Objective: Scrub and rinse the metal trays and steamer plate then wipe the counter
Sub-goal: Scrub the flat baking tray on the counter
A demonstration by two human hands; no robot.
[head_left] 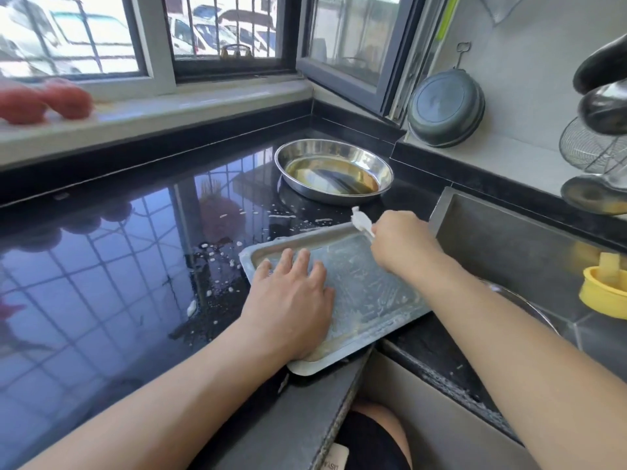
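A rectangular metal tray [366,286] lies on the black counter [112,266] beside the sink, its near corner jutting over the counter edge. Its inside is streaked with soapy film. My left hand [291,296] presses flat on the tray's near left part, fingers spread. At the tray's far right corner my right hand [400,242] grips a white scrubbing brush [361,220], whose foamy head sticks out over the rim. A round metal pan [334,171] with brownish liquid stands behind the tray.
The sink [509,252] opens to the right, with a yellow container [604,290] on its far side. A dark pan [446,108] leans on the wall, and a wire strainer [590,147] sits further right. Foam drops spot the counter left of the tray. Red items [44,100] lie on the windowsill.
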